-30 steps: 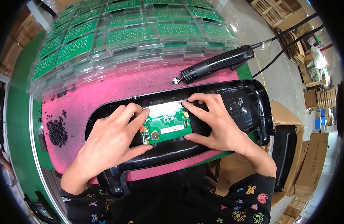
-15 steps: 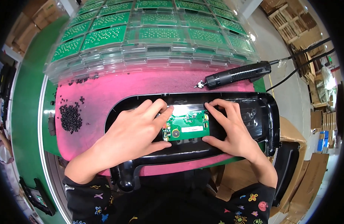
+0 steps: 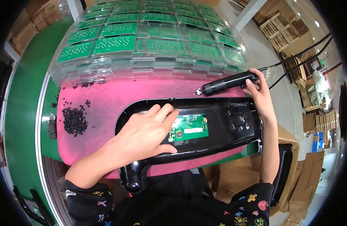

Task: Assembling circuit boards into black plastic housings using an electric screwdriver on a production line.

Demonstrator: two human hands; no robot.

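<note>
A green circuit board lies inside a long black plastic housing in front of me. My left hand is over the board's left end, index finger at its upper corner and thumb by its lower edge; the palm hides part of the housing. At the upper right, my right hand has thumb and fingers around the rear of a black electric screwdriver. The screwdriver lies beyond the housing's far edge, its tip pointing left toward a small whitish metallic piece.
Stacked clear trays of green boards line the far side. A pile of small black screws sits on the pink mat at left. Black cables run off right. A cardboard box stands below the table at right.
My right hand has left the board's right end and moved up and right onto the screwdriver. The left hand stays at the board. The whole view has shifted slightly.
</note>
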